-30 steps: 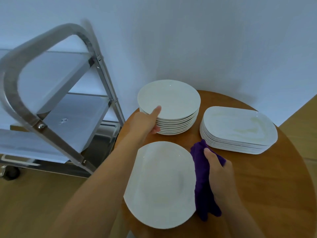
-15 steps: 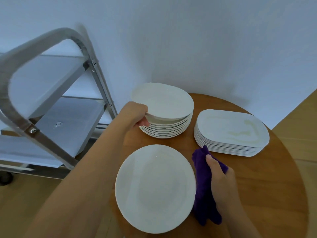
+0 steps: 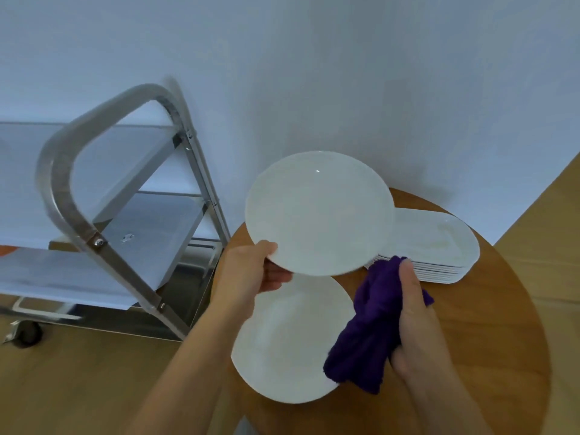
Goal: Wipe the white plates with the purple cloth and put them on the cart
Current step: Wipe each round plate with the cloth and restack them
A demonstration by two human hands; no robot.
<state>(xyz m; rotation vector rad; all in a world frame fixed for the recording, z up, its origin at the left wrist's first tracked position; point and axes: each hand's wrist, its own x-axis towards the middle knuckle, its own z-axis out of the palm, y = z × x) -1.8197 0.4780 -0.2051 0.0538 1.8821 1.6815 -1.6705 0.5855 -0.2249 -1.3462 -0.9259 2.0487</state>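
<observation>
Left hand [image 3: 248, 271] pinches raised round plate [image 3: 318, 211] at its near-left rim; stiff, glazed, likely slippery and breakable. Right hand [image 3: 414, 321] clutches soft purple cloth [image 3: 367, 334].

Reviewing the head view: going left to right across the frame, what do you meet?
Metal cart → left hand gripping the lifted round plate → purple cloth → right hand holding it → stack of oblong plates.
</observation>
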